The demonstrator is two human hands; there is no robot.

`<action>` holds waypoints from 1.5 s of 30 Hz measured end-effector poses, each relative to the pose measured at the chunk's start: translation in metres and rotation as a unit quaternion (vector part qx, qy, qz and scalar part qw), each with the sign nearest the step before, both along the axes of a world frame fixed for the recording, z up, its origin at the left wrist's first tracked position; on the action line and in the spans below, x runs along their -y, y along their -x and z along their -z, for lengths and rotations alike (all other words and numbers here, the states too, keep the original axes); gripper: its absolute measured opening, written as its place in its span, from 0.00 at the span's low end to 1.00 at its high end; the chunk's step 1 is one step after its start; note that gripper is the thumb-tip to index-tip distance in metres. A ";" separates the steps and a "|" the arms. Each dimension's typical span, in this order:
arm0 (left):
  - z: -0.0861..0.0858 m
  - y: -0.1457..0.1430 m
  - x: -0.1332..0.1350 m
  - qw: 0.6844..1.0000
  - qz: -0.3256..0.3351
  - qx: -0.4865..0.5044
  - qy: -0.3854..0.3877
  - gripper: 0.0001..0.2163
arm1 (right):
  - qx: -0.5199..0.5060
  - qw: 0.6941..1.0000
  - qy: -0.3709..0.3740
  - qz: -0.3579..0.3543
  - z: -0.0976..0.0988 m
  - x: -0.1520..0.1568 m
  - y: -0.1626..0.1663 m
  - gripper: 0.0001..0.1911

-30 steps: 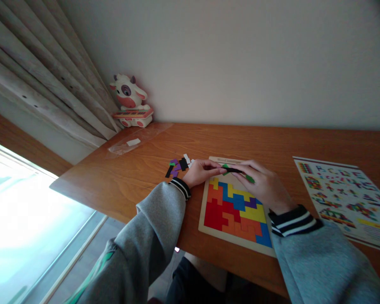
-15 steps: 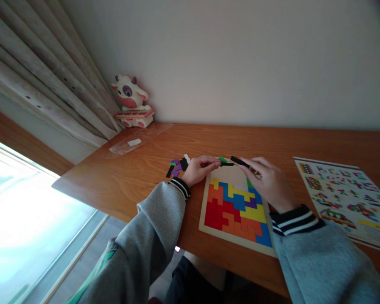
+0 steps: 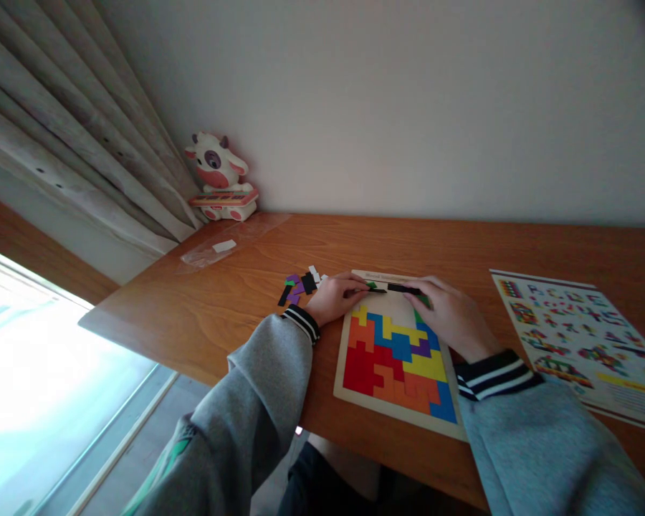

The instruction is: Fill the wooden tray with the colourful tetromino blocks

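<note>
Over the top left of a wooden puzzle board [image 3: 344, 393], my left hand [image 3: 334, 297] is closed on a thin black puzzle piece [image 3: 377, 290]. My right hand [image 3: 449, 314] pinches a black bar-shaped puzzle piece [image 3: 402, 289] at the board's upper right. A bit of green [image 3: 371, 284] shows by my left fingertips. Red, orange, blue, yellow and purple pieces fit together in the board's lower part, while bare wood shows in its upper part. My fingers hide part of both black pieces.
Loose purple, black, green and white pieces [image 3: 299, 284] lie left of the board. A printed pattern sheet [image 3: 575, 322] is on the right. Farther back are a clear plastic bag [image 3: 198, 255] and a toy cow with a keyboard [image 3: 223, 179]. The table's edge [image 3: 140, 344] runs along the left.
My right hand has lowered its black piece closer to the board and brought it nearly level. My left hand keeps its piece low over the board. The view has shifted slightly.
</note>
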State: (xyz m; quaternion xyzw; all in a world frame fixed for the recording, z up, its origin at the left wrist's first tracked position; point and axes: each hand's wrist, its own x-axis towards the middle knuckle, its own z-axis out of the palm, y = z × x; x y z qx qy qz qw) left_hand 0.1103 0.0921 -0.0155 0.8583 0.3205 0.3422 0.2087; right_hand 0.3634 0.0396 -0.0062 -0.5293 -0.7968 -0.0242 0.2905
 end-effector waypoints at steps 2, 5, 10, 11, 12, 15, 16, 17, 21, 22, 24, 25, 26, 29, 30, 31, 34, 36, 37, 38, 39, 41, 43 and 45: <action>0.000 -0.001 0.000 0.999 -0.006 -0.029 -0.025 0.10 | 0.010 1.000 -0.003 0.000 0.001 -0.001 -0.001 0.14; -0.001 -0.004 0.002 0.995 -0.005 -0.074 -0.061 0.11 | 0.024 1.000 -0.011 -0.003 0.004 -0.002 -0.002 0.14; -0.006 -0.008 0.008 0.989 -0.046 -0.099 -0.100 0.13 | 0.051 0.998 -0.023 -0.010 0.007 -0.003 -0.001 0.14; -0.007 -0.009 0.010 0.989 -0.061 -0.088 -0.104 0.13 | 0.056 0.998 -0.024 -0.009 0.007 -0.003 -0.002 0.14; -0.009 -0.009 0.011 0.989 -0.067 -0.074 -0.106 0.14 | 0.061 0.998 -0.024 -0.006 0.007 -0.003 -0.002 0.13; -0.011 -0.010 0.016 0.993 0.001 -0.057 -0.104 0.15 | 0.064 0.997 -0.032 0.006 0.006 -0.003 -0.004 0.13; -0.012 -0.010 0.018 0.992 0.036 -0.067 -0.105 0.16 | 0.062 0.997 -0.033 0.009 0.006 -0.003 -0.004 0.13; -0.012 -0.010 0.019 0.989 0.065 -0.084 -0.106 0.16 | 0.059 0.998 -0.034 0.011 0.006 -0.003 -0.005 0.13; -0.012 -0.011 0.021 0.982 0.055 -0.145 -0.112 0.16 | 0.058 0.998 -0.028 0.006 0.007 -0.004 -0.005 0.13; -0.013 -0.010 0.020 0.981 0.041 -0.153 -0.114 0.16 | 0.059 0.998 -0.028 0.005 0.008 -0.004 -0.005 0.13; -0.013 -0.010 0.020 0.979 0.029 -0.164 -0.118 0.16 | 0.060 0.998 -0.026 0.007 0.010 -0.005 -0.005 0.13; -0.013 -0.010 0.019 0.978 0.029 -0.168 -0.120 0.16 | 0.061 0.998 -0.025 0.009 0.011 -0.005 -0.005 0.13; -0.013 -0.010 0.019 0.977 0.031 -0.171 -0.121 0.16 | 0.063 0.998 -0.023 0.010 0.012 -0.005 -0.005 0.13; -0.012 -0.010 0.019 0.977 0.020 -0.179 -0.115 0.17 | 0.067 0.997 -0.023 0.015 0.014 -0.006 -0.004 0.13; -0.012 -0.010 0.019 0.977 0.012 -0.181 -0.114 0.17 | 0.066 0.997 -0.025 0.015 0.015 -0.006 -0.003 0.14; -0.012 -0.010 0.019 0.977 0.004 -0.183 -0.113 0.18 | 0.063 0.998 -0.028 0.014 0.015 -0.006 -0.002 0.14; -0.012 -0.011 0.019 0.976 -0.007 -0.184 -0.115 0.17 | 0.046 0.998 -0.032 0.008 0.017 -0.006 0.000 0.15; -0.012 -0.011 0.019 0.975 0.001 -0.189 -0.117 0.16 | 0.033 0.999 -0.026 0.007 0.017 -0.006 0.002 0.16; -0.012 -0.011 0.020 0.974 0.006 -0.192 -0.119 0.16 | 0.030 0.999 -0.020 0.005 0.017 -0.006 0.003 0.16; -0.012 -0.012 0.020 0.973 0.009 -0.195 -0.119 0.16 | 0.031 0.999 -0.013 0.003 0.016 -0.005 0.004 0.17; -0.012 -0.012 0.020 0.973 0.008 -0.198 -0.119 0.16 | 0.036 0.999 -0.009 0.004 0.015 -0.004 0.005 0.17; -0.011 -0.012 0.021 0.973 -0.006 -0.199 -0.117 0.17 | 0.058 0.998 -0.008 0.015 0.013 -0.001 0.007 0.17; -0.010 -0.012 0.022 0.973 -0.025 -0.201 -0.113 0.17 | 0.072 0.997 -0.013 0.028 0.010 0.002 0.008 0.18; -0.009 -0.012 0.022 0.972 -0.036 -0.205 -0.110 0.18 | 0.072 0.997 -0.009 0.008 0.007 0.005 0.009 0.18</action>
